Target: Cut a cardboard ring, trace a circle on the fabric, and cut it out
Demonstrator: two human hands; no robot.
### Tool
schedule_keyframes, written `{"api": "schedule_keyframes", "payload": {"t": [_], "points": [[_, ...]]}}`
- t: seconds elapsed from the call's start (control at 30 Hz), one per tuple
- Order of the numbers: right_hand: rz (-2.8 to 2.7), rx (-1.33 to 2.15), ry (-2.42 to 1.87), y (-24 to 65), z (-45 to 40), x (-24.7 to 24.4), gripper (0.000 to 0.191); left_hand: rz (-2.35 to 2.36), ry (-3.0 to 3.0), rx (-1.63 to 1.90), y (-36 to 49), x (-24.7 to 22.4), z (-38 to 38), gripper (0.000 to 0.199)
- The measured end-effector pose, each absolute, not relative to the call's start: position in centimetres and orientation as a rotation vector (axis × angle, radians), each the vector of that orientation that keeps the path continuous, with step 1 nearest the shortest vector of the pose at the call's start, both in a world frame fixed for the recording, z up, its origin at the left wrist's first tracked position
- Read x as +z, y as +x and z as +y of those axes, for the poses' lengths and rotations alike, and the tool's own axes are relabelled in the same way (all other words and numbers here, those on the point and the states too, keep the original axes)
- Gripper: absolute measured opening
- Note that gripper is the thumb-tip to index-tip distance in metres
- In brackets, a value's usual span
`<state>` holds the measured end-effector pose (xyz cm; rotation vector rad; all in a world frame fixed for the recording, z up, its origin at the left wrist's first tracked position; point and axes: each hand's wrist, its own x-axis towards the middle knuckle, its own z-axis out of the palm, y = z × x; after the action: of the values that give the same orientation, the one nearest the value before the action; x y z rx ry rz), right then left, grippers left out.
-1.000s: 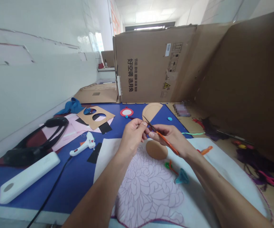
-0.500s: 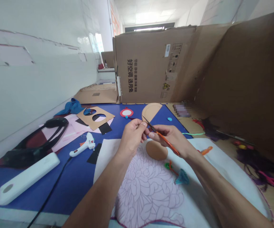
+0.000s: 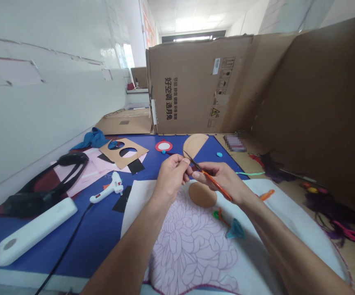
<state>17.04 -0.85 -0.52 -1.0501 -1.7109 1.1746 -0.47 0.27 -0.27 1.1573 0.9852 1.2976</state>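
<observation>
My right hand (image 3: pixel 219 176) is closed round a pair of orange-handled scissors (image 3: pixel 216 185), whose dark blades point up and left. The blades reach to the fingertips of my left hand (image 3: pixel 174 174). That hand is closed in a pinch, and what it holds is too small or too hidden to make out. Under the hands lies a white cloth (image 3: pixel 192 246) printed with a large line-drawn flower. On it rest a brown cardboard disc (image 3: pixel 202 195) and a small teal yarn piece (image 3: pixel 235 228) with orange and green strands.
Further back lie a red-rimmed white disc (image 3: pixel 164 146) and a half-round cardboard piece (image 3: pixel 195 143). To the left are a white glue gun (image 3: pixel 109 187) with its cord, a long white device (image 3: pixel 37 231) and cardboard with cut holes (image 3: pixel 124 152). A tall cardboard box (image 3: pixel 192 86) walls the back.
Almost nothing differs. Both hands and the scissors keep the same place; the whole view has shifted very slightly.
</observation>
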Motion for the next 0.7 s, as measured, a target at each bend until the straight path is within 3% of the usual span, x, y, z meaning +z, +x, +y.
{"api": "schedule_keyframes", "payload": {"t": [0.7], "points": [[-1.752,1.2,-1.065,17.54,-0.65,-0.61,0.05,0.988,1.164,1.33,-0.69,-0.26,0.57,0.016]]}}
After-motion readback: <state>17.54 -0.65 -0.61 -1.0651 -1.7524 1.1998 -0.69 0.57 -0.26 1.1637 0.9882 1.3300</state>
